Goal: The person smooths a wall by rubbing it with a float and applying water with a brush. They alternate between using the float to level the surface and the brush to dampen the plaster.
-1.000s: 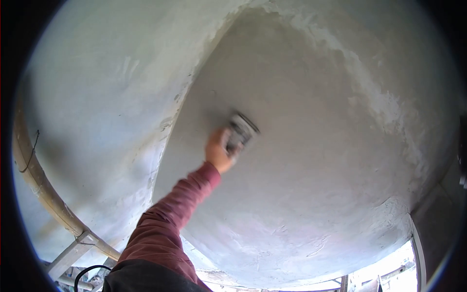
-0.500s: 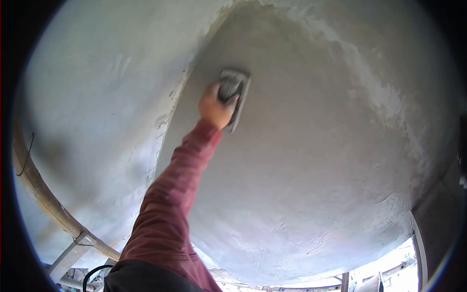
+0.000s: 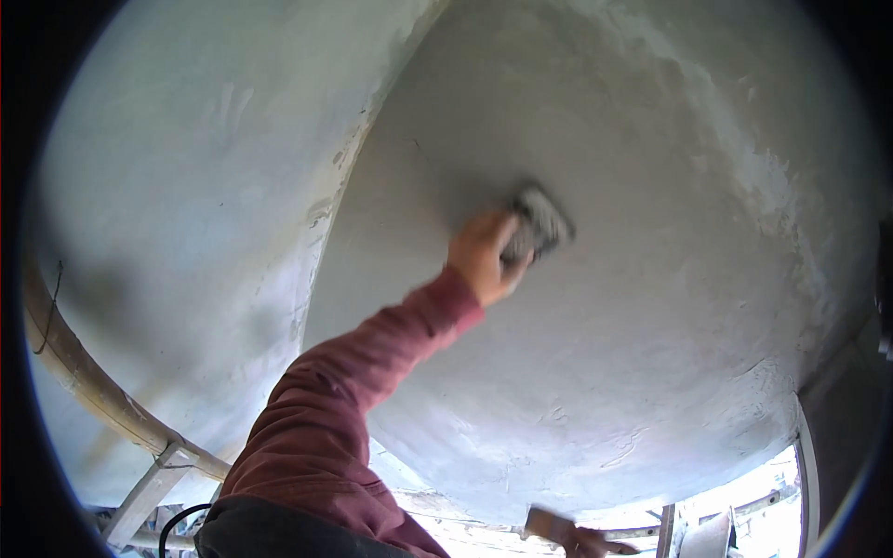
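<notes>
My left hand (image 3: 484,251), at the end of a dark red sleeve, is closed on a plastering float (image 3: 544,223) coated in grey. The float lies against the damp grey plaster (image 3: 605,316) overhead and is slightly smeared by motion. At the bottom edge my right hand (image 3: 591,541) shows in part, closed on a flat brown piece that looks like a wide brush (image 3: 549,524); its kind is not certain.
A raised, chipped plaster edge (image 3: 321,214) borders a paler surface (image 3: 186,186) on the left. A curved bamboo pole (image 3: 102,391) and a timber brace (image 3: 149,498) stand at lower left. Bright light enters by an upright post (image 3: 806,474) at lower right.
My left hand has moved the float rightward and down across the plaster, and the float has turned. My right hand with the brown brush-like piece has come into view at the bottom.
</notes>
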A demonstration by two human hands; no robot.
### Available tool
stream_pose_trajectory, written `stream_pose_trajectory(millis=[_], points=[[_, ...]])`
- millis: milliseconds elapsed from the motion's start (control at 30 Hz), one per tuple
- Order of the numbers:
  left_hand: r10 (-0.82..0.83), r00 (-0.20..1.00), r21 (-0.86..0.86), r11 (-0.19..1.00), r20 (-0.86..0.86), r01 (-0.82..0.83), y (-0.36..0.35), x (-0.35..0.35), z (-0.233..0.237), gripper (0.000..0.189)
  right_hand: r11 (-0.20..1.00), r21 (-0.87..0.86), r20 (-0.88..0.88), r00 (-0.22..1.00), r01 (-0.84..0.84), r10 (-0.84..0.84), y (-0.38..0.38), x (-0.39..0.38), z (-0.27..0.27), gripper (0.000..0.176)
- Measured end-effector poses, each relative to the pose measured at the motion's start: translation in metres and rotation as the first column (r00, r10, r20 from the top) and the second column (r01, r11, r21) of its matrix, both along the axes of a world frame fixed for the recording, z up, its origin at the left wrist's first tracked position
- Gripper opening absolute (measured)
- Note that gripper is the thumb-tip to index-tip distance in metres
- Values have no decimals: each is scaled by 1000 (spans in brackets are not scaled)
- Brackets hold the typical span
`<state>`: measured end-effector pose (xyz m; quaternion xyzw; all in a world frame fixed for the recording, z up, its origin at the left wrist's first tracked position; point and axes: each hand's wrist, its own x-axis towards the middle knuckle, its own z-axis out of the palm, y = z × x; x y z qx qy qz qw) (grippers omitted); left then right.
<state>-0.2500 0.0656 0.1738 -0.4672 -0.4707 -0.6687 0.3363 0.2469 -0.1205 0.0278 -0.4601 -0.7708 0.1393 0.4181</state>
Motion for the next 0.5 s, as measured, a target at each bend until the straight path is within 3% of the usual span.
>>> stream_pose_trajectory(millis=[67, 133, 167, 200, 267, 300, 333, 400, 433, 500], points=[[-53, 982, -213, 977, -183, 13, -11, 11, -50, 41, 986, 124, -103, 987, -112, 125, 30, -42, 33, 39], [-78, 994, -270, 961, -81, 53, -15, -29, -59, 46, 936, 274, -192, 940, -223, 280, 58, -85, 64, 52], [-24, 1000, -156, 987, 1, 24, -13, -50, -50, 42, 970, 153, -107, 973, -187, 204, 43, -100, 82, 54], [-17, 994, -72, 997, 107, 25, -10, -63, -27, 41, 947, 165, -244, 919, -275, 309, 43, -110, 82, 49], [-51, 975, 61, 997, 216, 39, -1, -66, 20, 38, 967, 256, -342, 934, -13, 103, 42, -152, 95, 39], [-80, 972, 125, 991, 222, 53, 5, -54, 39, 37, 959, 282, -283, 956, 12, 71, 43, -165, 103, 28], [-94, 980, 99, 992, 177, 77, 8, -32, 47, 40, 977, 69, -687, 701, -201, 192, 56, -152, 88, 38], [-105, 994, -8, 994, -7, 105, 3, 5, 22, 45, 960, 120, -614, 740, -254, 273, 55, -170, 93, 40], [-108, 983, -88, 992, -147, 95, 6, 25, -7, 47, 937, 88, -530, 781, -338, 331, 52, -169, 92, 38], [-153, 939, -245, 967, -309, 77, 2, 30, -66, 50, 939, 121, -437, 832, -321, 341, 41, -173, 93, 36]])
